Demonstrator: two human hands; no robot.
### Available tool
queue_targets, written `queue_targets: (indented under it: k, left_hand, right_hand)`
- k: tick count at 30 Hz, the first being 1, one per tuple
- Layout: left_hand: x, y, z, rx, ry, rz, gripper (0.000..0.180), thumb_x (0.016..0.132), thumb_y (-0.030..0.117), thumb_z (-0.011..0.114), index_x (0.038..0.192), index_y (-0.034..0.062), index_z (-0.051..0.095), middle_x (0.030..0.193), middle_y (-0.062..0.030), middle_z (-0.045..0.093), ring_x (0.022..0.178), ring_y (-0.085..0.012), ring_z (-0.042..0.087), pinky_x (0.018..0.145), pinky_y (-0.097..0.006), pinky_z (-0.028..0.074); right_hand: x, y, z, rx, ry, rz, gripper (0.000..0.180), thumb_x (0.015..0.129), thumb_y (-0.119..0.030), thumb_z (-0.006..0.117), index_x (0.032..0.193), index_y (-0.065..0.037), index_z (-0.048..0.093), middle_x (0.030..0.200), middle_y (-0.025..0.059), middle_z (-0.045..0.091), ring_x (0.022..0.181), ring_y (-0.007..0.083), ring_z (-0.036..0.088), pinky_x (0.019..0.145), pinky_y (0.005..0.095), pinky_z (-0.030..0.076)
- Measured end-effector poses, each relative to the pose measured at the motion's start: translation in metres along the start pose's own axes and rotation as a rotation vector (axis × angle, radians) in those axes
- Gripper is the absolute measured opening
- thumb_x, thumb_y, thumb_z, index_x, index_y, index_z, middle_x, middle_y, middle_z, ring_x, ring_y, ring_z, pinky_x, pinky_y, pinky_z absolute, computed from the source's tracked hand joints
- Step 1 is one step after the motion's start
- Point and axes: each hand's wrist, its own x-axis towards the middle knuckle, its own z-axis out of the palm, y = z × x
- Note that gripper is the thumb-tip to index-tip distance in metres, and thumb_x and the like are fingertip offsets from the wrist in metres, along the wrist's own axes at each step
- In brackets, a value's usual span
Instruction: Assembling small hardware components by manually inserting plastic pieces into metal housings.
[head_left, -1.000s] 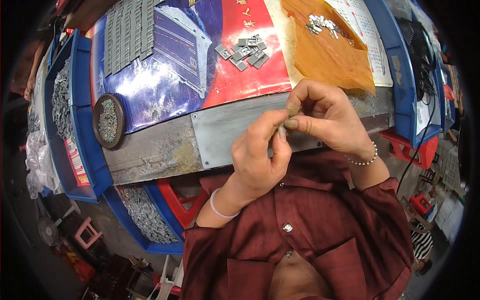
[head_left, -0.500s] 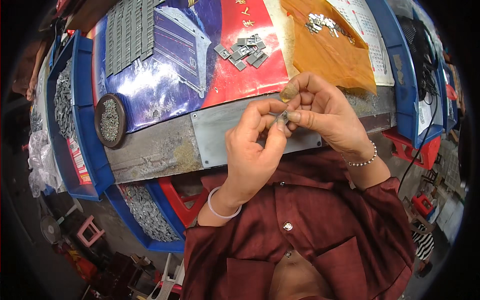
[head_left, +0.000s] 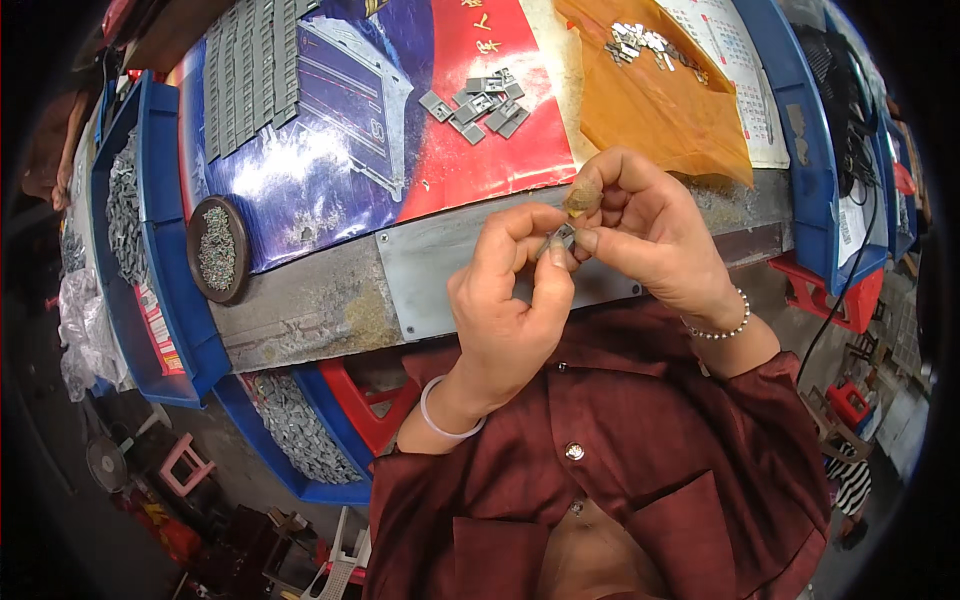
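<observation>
My left hand (head_left: pixel 512 285) pinches a small grey rectangular piece (head_left: pixel 562 238) between thumb and fingertips, above the front edge of the bench. My right hand (head_left: pixel 655 225) meets it from the other side, its thumb tip against the piece and its fingers curled. A tan finger cot (head_left: pixel 581 197) covers the right index fingertip. Fingers hide much of the grey piece. Beyond the hands, a loose heap of similar grey pieces (head_left: pixel 478 103) lies on the red part of the printed sheet (head_left: pixel 350 215). Below the hands, a grey metal plate (head_left: pixel 440 285) is screwed to the bench edge.
Grey pieces in rows (head_left: pixel 250 75) cover the far left. A round brown dish (head_left: pixel 236 285) holds tiny metallic bits. Small silvery parts (head_left: pixel 645 45) rest on an orange bag (head_left: pixel 690 120). Blue bins (head_left: pixel 165 200) flank the bench; a lower blue bin (head_left: pixel 330 490) contains grey parts.
The grey piece has turned slightly between my fingertips, and more of its upper face shows. Both hands stay nearly in place. The view has shifted a little.
</observation>
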Motion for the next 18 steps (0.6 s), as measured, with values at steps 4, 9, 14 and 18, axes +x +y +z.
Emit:
queue_targets:
  k: [4, 9, 14, 18]
  left_hand:
    - [-0.0006, -0.0068, 0.0006, 0.076, 0.007, 0.045, 0.022, 0.09, -0.005, 0.05, 0.112, -0.0043, 0.051, 0.086, -0.0062, 0.066, 0.076, -0.0069, 0.061, 0.069, -0.021, 0.051]
    - [0.0005, -0.0033, -0.0009, 0.088, -0.001, 0.0, 0.021, 0.089, -0.006, 0.051, 0.111, -0.0044, 0.051, 0.085, -0.0059, 0.066, 0.075, -0.0072, 0.061, 0.069, -0.021, 0.051]
    - [0.0011, -0.0073, 0.0009, 0.017, 0.025, 0.031, 0.022, 0.086, -0.006, 0.053, 0.108, -0.0033, 0.053, 0.077, -0.0075, 0.066, 0.067, -0.0083, 0.061, 0.062, -0.022, 0.049]
    - [0.0005, -0.006, 0.0002, 0.059, 0.059, 0.11, 0.026, 0.082, -0.007, 0.056, 0.107, -0.0025, 0.052, 0.071, -0.0095, 0.066, 0.058, -0.0091, 0.06, 0.054, -0.024, 0.047]
  right_hand:
    - [-0.0007, 0.0014, 0.0066, -0.117, 0.063, -0.034, 0.017, 0.086, 0.003, 0.054, 0.103, -0.001, 0.051, 0.09, 0.0013, 0.053, 0.08, 0.0061, 0.055, 0.072, 0.0213, 0.048]
    - [0.0005, 0.0042, 0.0036, -0.123, 0.046, -0.043, 0.017, 0.086, 0.002, 0.055, 0.103, -0.001, 0.05, 0.09, 0.0011, 0.053, 0.078, 0.0057, 0.054, 0.071, 0.0214, 0.048]
    - [0.0016, 0.0037, 0.0028, -0.055, 0.025, 0.013, 0.019, 0.086, 0.001, 0.054, 0.105, -0.001, 0.05, 0.09, 0.0008, 0.053, 0.079, 0.0055, 0.054, 0.072, 0.0216, 0.048]
    - [0.0004, 0.0036, 0.0043, -0.052, 0.013, -0.005, 0.02, 0.087, 0.001, 0.055, 0.106, -0.001, 0.05, 0.092, 0.0013, 0.053, 0.081, 0.0059, 0.053, 0.073, 0.0222, 0.048]
